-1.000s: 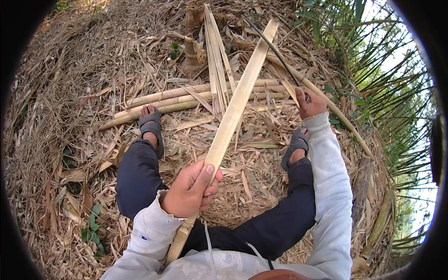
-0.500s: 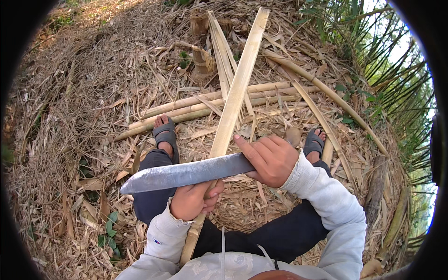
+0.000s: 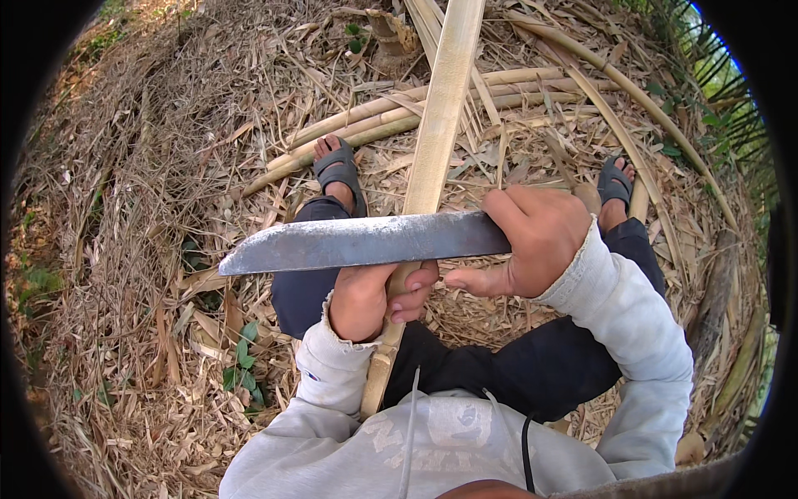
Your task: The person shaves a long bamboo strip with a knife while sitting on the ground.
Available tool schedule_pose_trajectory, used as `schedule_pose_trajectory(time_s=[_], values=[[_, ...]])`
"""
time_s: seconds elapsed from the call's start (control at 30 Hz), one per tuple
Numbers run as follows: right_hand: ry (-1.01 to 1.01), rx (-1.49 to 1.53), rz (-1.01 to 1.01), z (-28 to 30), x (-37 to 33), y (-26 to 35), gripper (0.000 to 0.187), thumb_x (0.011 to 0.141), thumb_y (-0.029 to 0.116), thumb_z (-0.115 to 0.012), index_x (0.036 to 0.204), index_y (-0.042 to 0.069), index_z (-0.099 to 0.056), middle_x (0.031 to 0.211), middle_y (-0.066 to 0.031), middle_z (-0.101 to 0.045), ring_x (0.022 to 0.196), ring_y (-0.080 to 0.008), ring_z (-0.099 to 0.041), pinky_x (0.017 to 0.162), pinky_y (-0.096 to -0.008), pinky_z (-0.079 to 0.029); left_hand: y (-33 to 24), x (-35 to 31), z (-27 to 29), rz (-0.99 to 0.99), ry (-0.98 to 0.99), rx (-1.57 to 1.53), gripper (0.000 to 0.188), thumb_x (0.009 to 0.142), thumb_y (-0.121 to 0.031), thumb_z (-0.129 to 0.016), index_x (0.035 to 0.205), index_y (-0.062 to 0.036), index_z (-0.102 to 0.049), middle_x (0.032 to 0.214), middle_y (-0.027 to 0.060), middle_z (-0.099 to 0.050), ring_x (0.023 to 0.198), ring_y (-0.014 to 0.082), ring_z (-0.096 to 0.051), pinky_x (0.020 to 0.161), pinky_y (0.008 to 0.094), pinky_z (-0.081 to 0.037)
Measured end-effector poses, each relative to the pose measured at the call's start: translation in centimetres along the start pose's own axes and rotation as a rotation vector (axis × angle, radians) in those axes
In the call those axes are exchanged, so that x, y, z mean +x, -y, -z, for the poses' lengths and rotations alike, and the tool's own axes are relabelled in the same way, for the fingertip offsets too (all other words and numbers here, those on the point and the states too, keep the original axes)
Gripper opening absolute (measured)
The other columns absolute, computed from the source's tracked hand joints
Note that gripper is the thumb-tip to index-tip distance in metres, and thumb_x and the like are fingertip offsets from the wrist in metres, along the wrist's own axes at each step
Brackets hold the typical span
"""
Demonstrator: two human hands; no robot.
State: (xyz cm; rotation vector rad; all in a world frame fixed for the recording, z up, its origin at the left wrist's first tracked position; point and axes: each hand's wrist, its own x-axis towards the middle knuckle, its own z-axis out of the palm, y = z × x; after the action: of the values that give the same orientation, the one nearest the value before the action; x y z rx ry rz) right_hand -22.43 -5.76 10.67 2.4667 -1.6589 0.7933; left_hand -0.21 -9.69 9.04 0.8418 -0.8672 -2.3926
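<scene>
A long split bamboo strip (image 3: 440,125) slopes from beside my waist away between my feet. My left hand (image 3: 366,301) is wrapped round it just below the blade, its fingers curled on the right side. Across the strip lies the broad, worn blade of a machete (image 3: 366,241), its tip out to the left. My right hand (image 3: 540,237) is closed on the machete at its right end, with the thumb stretched out below the blade. The handle is hidden in that hand. Where blade and strip meet, I cannot tell how deep the contact is.
My sandalled feet (image 3: 339,170) stand apart on dry leaves and shavings. Several bamboo poles (image 3: 366,125) lie crosswise beyond them, near a cut stump (image 3: 395,41). A long curved pole (image 3: 640,96) runs down the right side, and a green plant (image 3: 241,362) grows at left.
The view has tilted, so hands and feet appear higher and further right. My right thumb now extends below the blade, and the fingers are folded over the top. The left hand still grips the strip.
</scene>
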Motion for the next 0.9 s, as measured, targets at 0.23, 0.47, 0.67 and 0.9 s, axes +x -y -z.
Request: schedule_pose_trajectory(time_s=[0.23, 0.47, 0.67, 0.9], values=[[-0.015, -0.002, 0.015, -0.5, 0.0, -0.7, 0.062, 0.067, 0.065, -0.073, 0.072, 0.006, -0.054, 0.056, -0.0071, -0.047, 0.049, -0.0259, -0.055, 0.045, -0.0361, -0.043, 0.2, -0.1, 0.3, -0.005, 0.025, 0.039, 0.026, 0.102, -0.027, -0.041, 0.111, -0.0044, -0.052, 0.07, 0.0006, -0.042, 0.047, 0.0062, -0.031, 0.041, 0.0218, -0.027], [-0.1, -0.095, 0.098, -1.2, -0.3, -2.3, 0.063, 0.065, 0.066, -0.072, 0.072, 0.006, -0.054, 0.057, -0.0071, -0.048, 0.048, -0.0254, -0.053, 0.045, -0.0354, -0.043, 0.6, 0.5, -0.1, -0.017, 0.007, 0.199, 0.021, 0.105, -0.024, -0.039, 0.101, -0.0055, -0.05, 0.067, -0.0014, -0.039, 0.047, 0.0047, -0.029, 0.041, 0.0212, -0.025], [-0.183, -0.274, -0.023, -0.1, 0.0, -5.9, 0.061, 0.071, 0.069, -0.068, 0.073, 0.009, -0.059, 0.053, -0.0055, -0.054, 0.047, -0.0231, -0.058, 0.043, -0.0342, -0.046, -0.4, 0.6, -0.8, -0.048, -0.011, 0.203, 0.027, 0.105, -0.031, -0.038, 0.099, -0.0062, -0.048, 0.066, -0.0026, -0.038, 0.046, 0.0027, -0.027, 0.04, 0.0198, -0.024], [-0.263, -0.273, -0.381, 1.7, 0.4, -12.9, 0.063, 0.087, 0.068, -0.051, 0.076, 0.007, -0.064, 0.056, -0.0108, -0.058, 0.049, -0.0295, -0.06, 0.046, -0.0399, -0.047, 0.1, 0.5, -0.5, -0.024, -0.015, 0.236, 0.029, 0.105, -0.034, -0.038, 0.099, -0.007, -0.047, 0.065, -0.0033, -0.037, 0.045, 0.0021, -0.027, 0.039, 0.0195, -0.024]])
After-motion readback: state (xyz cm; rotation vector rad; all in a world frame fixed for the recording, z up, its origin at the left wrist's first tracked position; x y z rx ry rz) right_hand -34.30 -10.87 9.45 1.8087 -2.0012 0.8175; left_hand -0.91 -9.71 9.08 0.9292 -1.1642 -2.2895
